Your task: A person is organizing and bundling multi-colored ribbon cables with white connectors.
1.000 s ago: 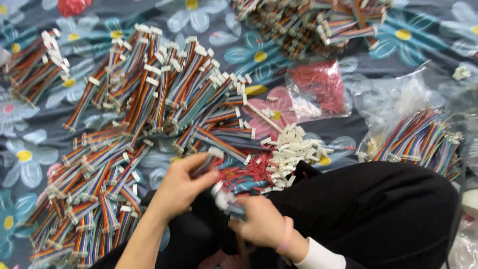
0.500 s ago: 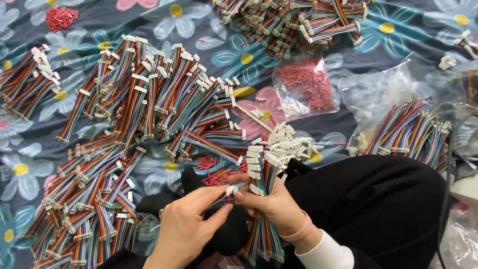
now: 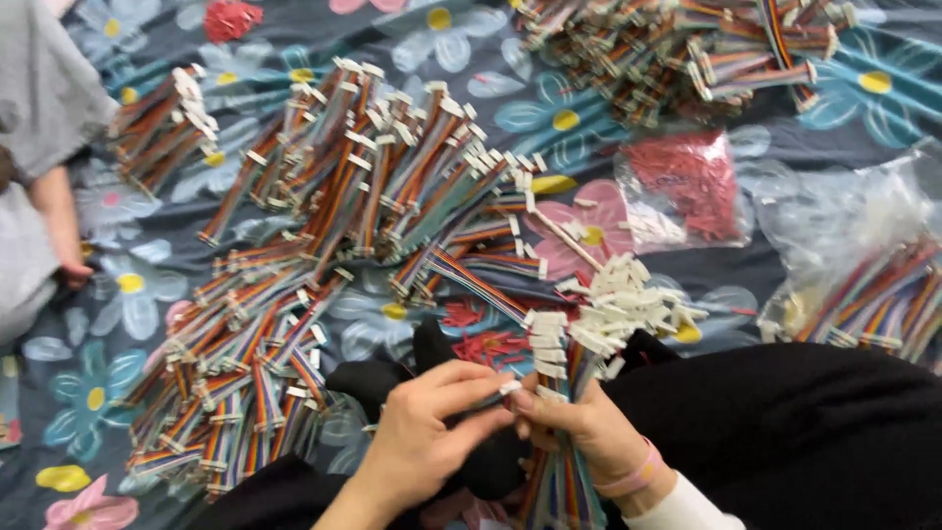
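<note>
My right hand (image 3: 579, 432) grips a thick bundle of rainbow ribbon cables (image 3: 559, 486) upright over my lap, their white connectors (image 3: 589, 329) fanned out above my fingers. My left hand (image 3: 427, 432) meets it from the left, thumb and forefinger pinched on one small white connector (image 3: 508, 389) at the bundle's edge. A pink band sits on my right wrist. Small red pieces (image 3: 491, 345) lie on the cloth just beyond my hands.
Heaps of rainbow cables with white plugs (image 3: 324, 226) cover the flowered cloth (image 3: 98, 393); another heap (image 3: 677, 49) lies at the top. Clear bags hold red parts (image 3: 687, 182) and more cables (image 3: 873, 294). Another person's arm (image 3: 54, 226) is at the left edge.
My left hand left the pile on the cloth and came to the bundle. My right hand raised the bundle upright. The view shifted down and right.
</note>
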